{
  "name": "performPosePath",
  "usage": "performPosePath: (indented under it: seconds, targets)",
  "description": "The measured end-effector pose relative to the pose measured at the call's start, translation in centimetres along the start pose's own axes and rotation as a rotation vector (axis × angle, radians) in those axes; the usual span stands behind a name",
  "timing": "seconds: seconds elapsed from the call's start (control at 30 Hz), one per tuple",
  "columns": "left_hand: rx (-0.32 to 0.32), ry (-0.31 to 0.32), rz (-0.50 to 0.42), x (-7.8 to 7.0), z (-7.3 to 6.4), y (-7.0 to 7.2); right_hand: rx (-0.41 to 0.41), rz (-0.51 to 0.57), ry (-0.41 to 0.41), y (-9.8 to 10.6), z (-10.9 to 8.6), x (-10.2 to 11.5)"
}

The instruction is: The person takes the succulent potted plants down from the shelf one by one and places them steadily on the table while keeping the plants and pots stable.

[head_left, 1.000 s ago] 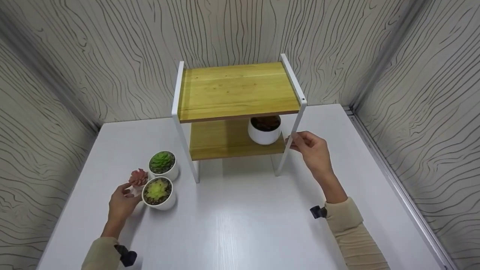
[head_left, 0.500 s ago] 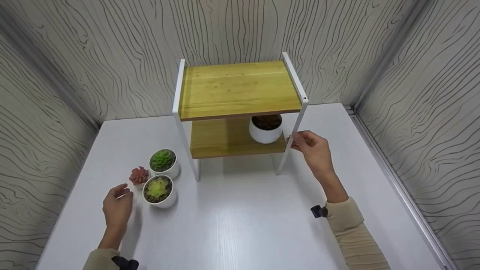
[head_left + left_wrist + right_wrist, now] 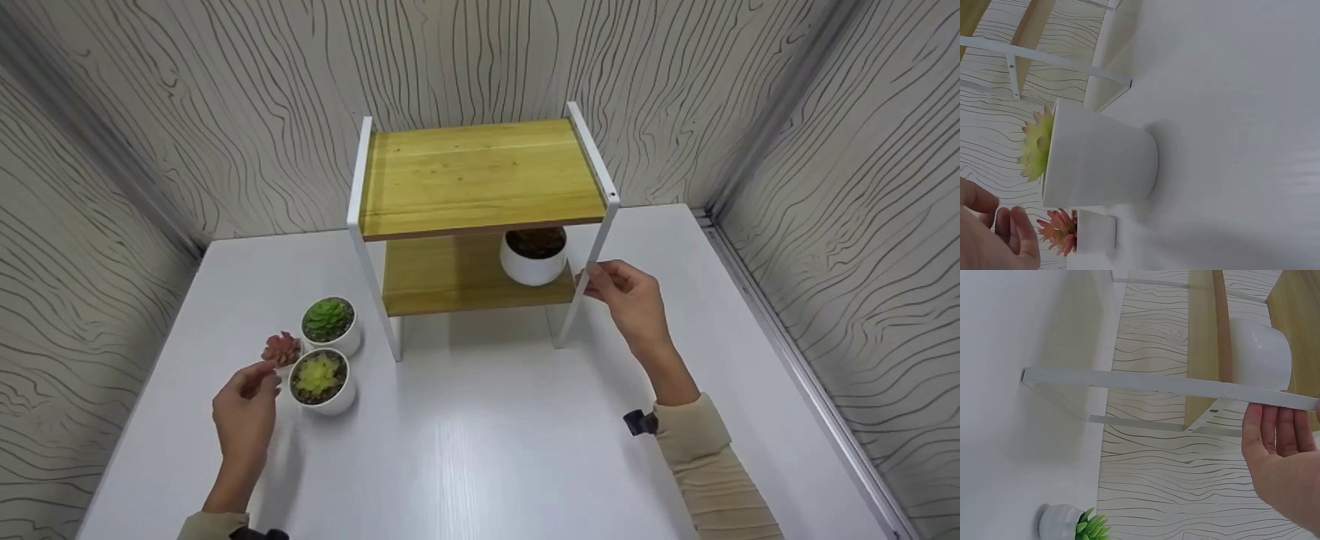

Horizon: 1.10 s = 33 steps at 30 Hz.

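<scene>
My left hand (image 3: pixel 245 412) hovers near a small red succulent (image 3: pixel 281 349), its fingers loosely bent with nothing between them. In the left wrist view the fingertips are close to the red leaves of this succulent (image 3: pixel 1058 230) but look apart from them. A yellow-green succulent (image 3: pixel 319 376) in a white pot stands just right of that hand, and a green succulent (image 3: pixel 328 321) in another white pot is behind it. My right hand (image 3: pixel 630 304) grips the right front leg (image 3: pixel 598 244) of a two-tier wooden shelf (image 3: pixel 484 176), fingers behind the white metal.
A white bowl-shaped pot (image 3: pixel 532 264) sits at the right of the lower tier, its contents partly hidden by the upper board. In the right wrist view a small green plant (image 3: pixel 1092 529) stands in a white pot. Patterned walls (image 3: pixel 465 60) enclose the white table (image 3: pixel 480 450).
My left hand drew back from the red succulent, then came forward toward it again. The right hand keeps its hold on the shelf leg. The pots have not visibly moved.
</scene>
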State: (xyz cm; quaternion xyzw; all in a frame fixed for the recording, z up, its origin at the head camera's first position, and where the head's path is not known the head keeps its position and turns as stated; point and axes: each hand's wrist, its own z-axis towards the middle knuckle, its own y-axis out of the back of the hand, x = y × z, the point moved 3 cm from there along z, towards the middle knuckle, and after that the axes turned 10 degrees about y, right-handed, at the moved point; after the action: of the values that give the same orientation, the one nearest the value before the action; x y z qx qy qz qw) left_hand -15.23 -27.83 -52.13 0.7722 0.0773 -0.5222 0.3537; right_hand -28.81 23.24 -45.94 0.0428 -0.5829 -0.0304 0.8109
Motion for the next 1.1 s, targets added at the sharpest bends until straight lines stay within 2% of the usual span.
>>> performPosePath:
  seconds: [0.2, 0.33, 0.57, 0.67, 0.87, 1.1]
  targets:
    - [0.064, -0.063, 0.039, -1.1, -0.8, -0.5, 0.008, -0.042, -0.008, 0.0, -0.1, 0.2]
    - [0.091, -0.103, 0.03, -1.6, -1.1, -0.7, 0.001, -0.086, -0.006, 0.1, -0.3, 0.6]
    - [0.138, -0.169, -0.079, -2.3, -1.3, -1.1, -0.026, -0.203, -0.022, 0.2, -0.6, 1.8]
    - [0.156, -0.175, -0.108, -2.4, -1.4, -1.3, -0.028, -0.243, -0.022, 0.2, -0.8, 2.5]
    - [0.189, -0.178, -0.101, -3.1, -1.4, -1.7, -0.048, -0.272, 0.004, 0.2, -1.3, 3.8]
    - [0.229, -0.157, -0.089, -3.8, -1.6, -2.2, -0.066, -0.22, 0.029, -0.2, -1.9, 5.3]
